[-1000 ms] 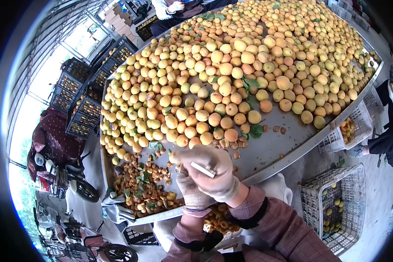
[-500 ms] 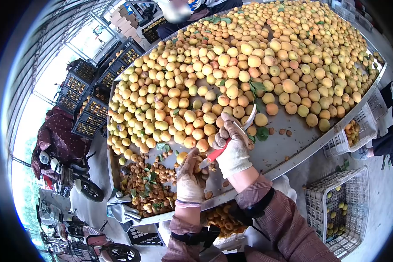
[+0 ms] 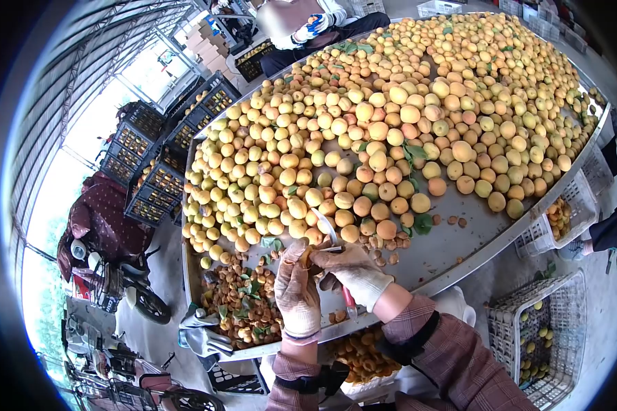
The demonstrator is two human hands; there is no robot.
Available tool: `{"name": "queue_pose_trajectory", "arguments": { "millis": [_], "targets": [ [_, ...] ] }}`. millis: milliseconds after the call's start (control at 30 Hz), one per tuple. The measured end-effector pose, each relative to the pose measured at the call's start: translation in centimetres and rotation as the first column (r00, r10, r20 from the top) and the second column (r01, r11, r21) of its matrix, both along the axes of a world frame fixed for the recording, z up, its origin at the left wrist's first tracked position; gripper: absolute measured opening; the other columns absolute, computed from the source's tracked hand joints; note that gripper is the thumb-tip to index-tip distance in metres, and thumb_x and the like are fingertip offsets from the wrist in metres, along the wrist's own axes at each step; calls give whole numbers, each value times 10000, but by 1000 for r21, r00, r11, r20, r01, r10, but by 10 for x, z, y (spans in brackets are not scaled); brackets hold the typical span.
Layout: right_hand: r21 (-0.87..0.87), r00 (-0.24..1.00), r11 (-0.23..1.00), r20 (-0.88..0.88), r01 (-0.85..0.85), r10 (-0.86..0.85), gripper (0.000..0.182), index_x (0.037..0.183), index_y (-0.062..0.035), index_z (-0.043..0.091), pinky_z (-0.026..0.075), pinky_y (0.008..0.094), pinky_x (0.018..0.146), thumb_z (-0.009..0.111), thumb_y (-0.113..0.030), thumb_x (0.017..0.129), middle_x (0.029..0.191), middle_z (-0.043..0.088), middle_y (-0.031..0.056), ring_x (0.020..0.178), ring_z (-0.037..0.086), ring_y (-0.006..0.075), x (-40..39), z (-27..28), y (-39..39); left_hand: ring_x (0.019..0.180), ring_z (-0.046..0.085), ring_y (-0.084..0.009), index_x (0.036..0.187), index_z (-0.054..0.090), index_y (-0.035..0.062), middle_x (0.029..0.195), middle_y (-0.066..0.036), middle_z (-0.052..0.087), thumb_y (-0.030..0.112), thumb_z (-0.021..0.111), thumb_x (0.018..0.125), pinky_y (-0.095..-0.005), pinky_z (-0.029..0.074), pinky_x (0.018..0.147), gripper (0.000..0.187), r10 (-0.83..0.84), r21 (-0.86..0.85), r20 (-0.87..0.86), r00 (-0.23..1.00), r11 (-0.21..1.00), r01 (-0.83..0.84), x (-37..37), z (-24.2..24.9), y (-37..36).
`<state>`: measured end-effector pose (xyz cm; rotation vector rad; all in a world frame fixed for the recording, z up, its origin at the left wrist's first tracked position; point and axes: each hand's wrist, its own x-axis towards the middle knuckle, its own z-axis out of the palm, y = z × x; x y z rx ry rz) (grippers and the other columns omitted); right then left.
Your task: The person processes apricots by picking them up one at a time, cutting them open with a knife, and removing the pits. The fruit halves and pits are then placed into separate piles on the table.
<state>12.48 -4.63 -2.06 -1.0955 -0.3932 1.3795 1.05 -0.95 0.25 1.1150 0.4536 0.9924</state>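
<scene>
My left hand (image 3: 297, 291), in a stained white glove, is closed on an apricot (image 3: 307, 257) that the fingers mostly cover. Close beside it, my gloved right hand (image 3: 360, 275) grips a curved knife with a red handle (image 3: 349, 299). The knife's blade (image 3: 326, 226) points up and away past the fingers, and the right fingertips meet the left hand at the fruit. Whole apricots (image 3: 301, 205) are heaped beyond both hands on the metal table (image 3: 452, 250). Left of my hands lies a pile of brown apricot scraps and leaves (image 3: 243, 305).
Cut apricots (image 3: 367, 357) fill a container below the table edge. A white crate (image 3: 504, 322) with a few fruits stands on the floor at right. Grey gloves (image 3: 206, 335) hang at the table's left corner. Another person's gloved hands (image 3: 311, 26) are across the table.
My right hand has come down and left with the knife to meet my left hand at the apricot. The whole view has shifted slightly.
</scene>
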Motion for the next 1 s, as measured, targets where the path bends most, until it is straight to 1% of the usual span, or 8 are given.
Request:
{"name": "queue_pose_trajectory", "arguments": {
  "millis": [300,500,567,700,833,900,967,1000],
  "targets": [
    [39,995,999,94,-35,31,262,987,-24,646,445,266,437,663,-200,794,761,666,66,523,587,151,11,0,-7,1167,504,-197,1124,647,26,1265,-79,530,-47,494,906,-322,403,988,276,-18,259,-97,995,965,43,2,-8,9],
    [75,995,992,9,103,-103,234,990,-68,635,467,285,415,688,-141,774,728,640,66,566,615,154,10,-1,-2,1108,556,-373,1305,434,-21,1235,-218,540,185,466,953,-511,460,985,409,130,-586,337,932,804,100,-13,-23,32],
    [253,664,947,676,200,-320,114,839,-21,601,486,246,518,689,-14,768,810,641,65,578,571,118,12,5,-4,1104,561,-394,1249,460,-43,1214,-239,547,182,475,949,-543,461,984,375,151,-637,218,964,771,24,-21,-20,34],
    [643,714,765,514,47,-476,187,877,-63,603,501,267,653,694,15,733,855,659,39,734,635,126,-3,6,-1,963,643,-310,1162,532,-10,1101,-157,629,243,537,929,-440,561,838,344,75,-736,278,958,657,162,-30,-34,39],
    [561,285,823,806,-87,-519,158,884,-153,662,521,304,643,714,-116,739,907,682,13,751,660,241,-6,26,-13,852,665,-211,1159,545,9,1046,-126,649,245,529,944,-286,583,661,319,184,-709,41,982,698,-102,-13,-13,21],
    [508,238,850,850,-137,-470,138,871,-161,676,520,309,628,713,-126,743,899,684,15,748,661,241,-3,21,-9,918,645,-245,1154,526,-14,1089,-138,627,244,469,979,-398,560,806,316,-65,-705,474,878,569,423,-28,-26,32],
    [528,254,833,839,-167,-481,119,908,-118,662,516,297,607,694,-97,795,889,685,21,712,661,201,-4,11,-5,936,647,-231,1169,535,3,1042,-124,648,208,480,974,-353,567,814,288,-59,-658,394,917,679,326,-27,-31,21],
    [562,582,826,686,-43,-437,137,942,-107,656,514,279,625,680,-108,807,879,687,34,720,659,165,-8,2,0,948,643,-245,1193,519,-10,1073,-136,631,223,482,976,-380,562,823,320,-19,-649,273,962,734,199,-24,-18,12]
  ]
}}
